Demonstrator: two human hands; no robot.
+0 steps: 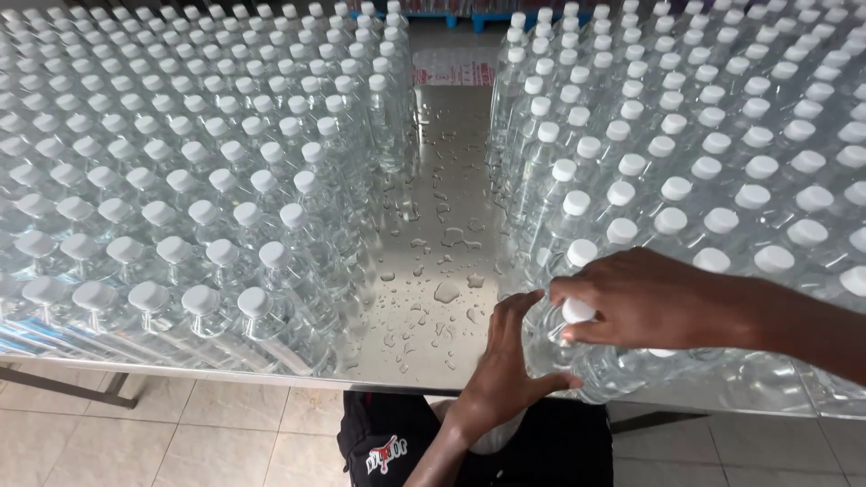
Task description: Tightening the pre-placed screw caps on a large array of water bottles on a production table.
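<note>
A clear plastic bottle with a white cap (pixel 577 311) stands at the near corner of the right-hand block of bottles. My right hand (pixel 654 302) comes in from the right and its fingers close around that cap. My left hand (pixel 510 361) reaches up from below and wraps the same bottle's body on its left side. The bottle's lower part is hidden behind my hands.
A wet steel table (pixel 442 271) carries two dense blocks of white-capped clear bottles, one on the left (pixel 180 162) and one on the right (pixel 704 135). A bare strip with water drops runs between them. Beige floor tiles (pixel 207 433) lie below the table's near edge.
</note>
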